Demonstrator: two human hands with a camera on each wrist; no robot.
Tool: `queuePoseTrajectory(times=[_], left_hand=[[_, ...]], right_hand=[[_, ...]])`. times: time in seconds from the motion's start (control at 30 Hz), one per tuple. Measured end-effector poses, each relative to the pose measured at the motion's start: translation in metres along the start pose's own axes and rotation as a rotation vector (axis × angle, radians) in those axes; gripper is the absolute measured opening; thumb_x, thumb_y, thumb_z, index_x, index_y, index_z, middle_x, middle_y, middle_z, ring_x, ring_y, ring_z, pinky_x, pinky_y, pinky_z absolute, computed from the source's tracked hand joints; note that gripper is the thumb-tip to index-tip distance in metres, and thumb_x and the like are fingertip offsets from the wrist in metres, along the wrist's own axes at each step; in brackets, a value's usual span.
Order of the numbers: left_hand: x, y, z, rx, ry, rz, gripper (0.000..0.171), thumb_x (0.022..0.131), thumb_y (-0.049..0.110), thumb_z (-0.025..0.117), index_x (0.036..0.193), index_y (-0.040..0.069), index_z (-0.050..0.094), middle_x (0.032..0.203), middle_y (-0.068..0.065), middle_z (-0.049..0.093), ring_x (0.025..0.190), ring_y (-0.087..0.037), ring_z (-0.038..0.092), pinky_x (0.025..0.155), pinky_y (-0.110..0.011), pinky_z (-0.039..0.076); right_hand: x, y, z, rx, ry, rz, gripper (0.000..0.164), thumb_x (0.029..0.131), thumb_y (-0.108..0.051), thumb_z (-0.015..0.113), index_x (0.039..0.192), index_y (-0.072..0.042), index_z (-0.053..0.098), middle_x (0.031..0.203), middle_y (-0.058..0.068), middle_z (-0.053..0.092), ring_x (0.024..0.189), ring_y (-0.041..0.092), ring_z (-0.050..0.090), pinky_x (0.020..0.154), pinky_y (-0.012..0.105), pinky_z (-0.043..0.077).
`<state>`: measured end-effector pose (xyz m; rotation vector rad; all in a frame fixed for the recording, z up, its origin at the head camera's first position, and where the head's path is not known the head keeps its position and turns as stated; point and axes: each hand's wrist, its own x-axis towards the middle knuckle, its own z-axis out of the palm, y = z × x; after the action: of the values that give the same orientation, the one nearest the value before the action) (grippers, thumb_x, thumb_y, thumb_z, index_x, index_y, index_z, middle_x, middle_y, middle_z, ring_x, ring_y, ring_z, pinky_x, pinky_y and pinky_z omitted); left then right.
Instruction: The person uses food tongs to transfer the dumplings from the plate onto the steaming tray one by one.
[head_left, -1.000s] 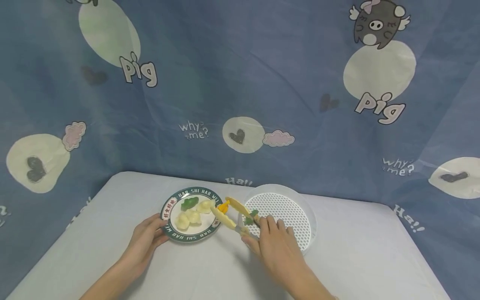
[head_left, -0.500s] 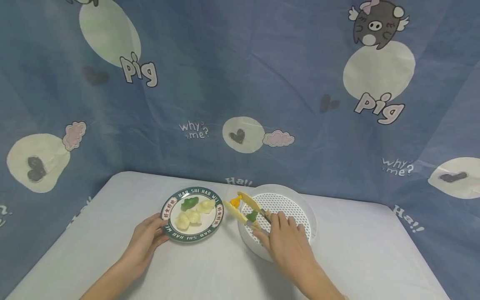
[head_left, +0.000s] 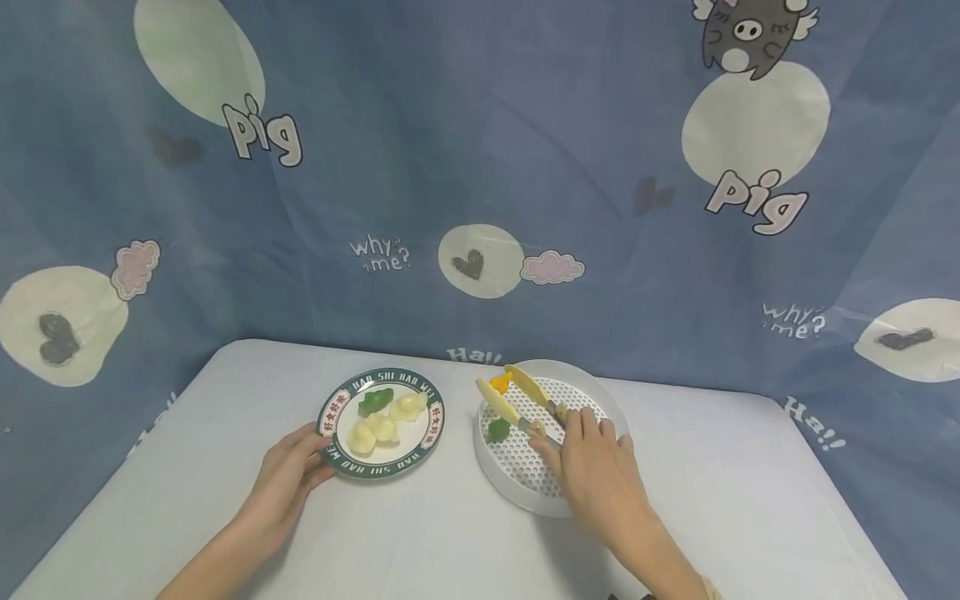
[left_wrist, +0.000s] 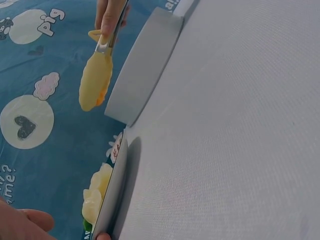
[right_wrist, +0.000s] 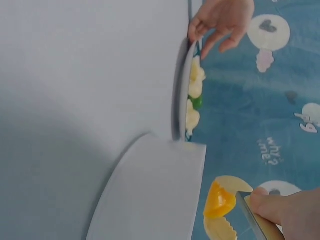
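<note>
The left hand (head_left: 288, 471) grasps the plate (head_left: 360, 468) by its left side, apparently steadying it, while the right hand (head_left: 603, 467) squeezes tongs (head_left: 498, 402) so they pinch an orange piece (head_left: 500, 382) above the far-left edge of the strainer (head_left: 519, 493).

In front of me, the white, fine-textured tabletop (head_left: 360, 542) carries a green-rimmed plate (head_left: 411, 433) to my left and, a little apart from it to my right, a round white perforated tray (head_left: 528, 475).
</note>
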<state>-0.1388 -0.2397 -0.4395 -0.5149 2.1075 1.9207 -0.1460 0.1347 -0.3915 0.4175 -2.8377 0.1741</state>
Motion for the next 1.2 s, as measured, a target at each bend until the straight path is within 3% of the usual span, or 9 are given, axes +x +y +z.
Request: queuePoseTrajectory(times=[0.2,0.73,1.0,1.2], left_hand=[[-0.0004,0.0020,-0.0001,-0.012,0.007,0.005,0.079,0.114,0.026,0.039,0.168,-0.009,-0.008,0.173,-0.035,0.012,0.158,-0.043,0.033,0.095,-0.002,0.056],[0.0000,-0.0013,0.0000,0.029,0.016,0.007,0.081,0.113,0.027,0.039,0.167,-0.010,-0.008,0.172,-0.036,0.013,0.157,-0.044,0.036,0.104,-0.008,0.058],[0.0007,-0.0003,0.0011,0.009,0.010,0.000,0.081,0.113,0.028,0.040,0.168,-0.010,-0.007,0.172,-0.035,0.013,0.157,-0.044,0.036,0.102,-0.008,0.058],[0.0005,0.0001,0.0016,0.005,0.011,0.005,0.080,0.113,0.027,0.039,0.168,-0.009,-0.007,0.173,-0.035,0.013,0.157,-0.043,0.035,0.099,-0.004,0.057]], right_hand=[[0.0014,0.0039,0.0008,0.005,0.020,0.007,0.059,0.107,-0.053,0.060,0.121,0.004,0.063,0.090,0.009,0.057,0.076,0.024,0.051,0.058,0.030,0.032],[0.0016,0.0065,0.0038,-0.020,0.010,0.019,0.055,0.106,-0.053,0.062,0.109,0.002,0.062,0.086,0.008,0.053,0.073,0.025,0.051,0.057,0.031,0.032],[0.0014,0.0058,0.0052,-0.012,-0.004,0.035,0.066,0.106,-0.056,0.061,0.127,0.006,0.065,0.091,0.011,0.059,0.076,0.027,0.056,0.057,0.033,0.034],[0.0030,0.0051,0.0065,0.005,-0.041,0.052,0.069,0.105,-0.058,0.061,0.132,0.006,0.064,0.095,0.013,0.061,0.080,0.028,0.057,0.061,0.034,0.037]])
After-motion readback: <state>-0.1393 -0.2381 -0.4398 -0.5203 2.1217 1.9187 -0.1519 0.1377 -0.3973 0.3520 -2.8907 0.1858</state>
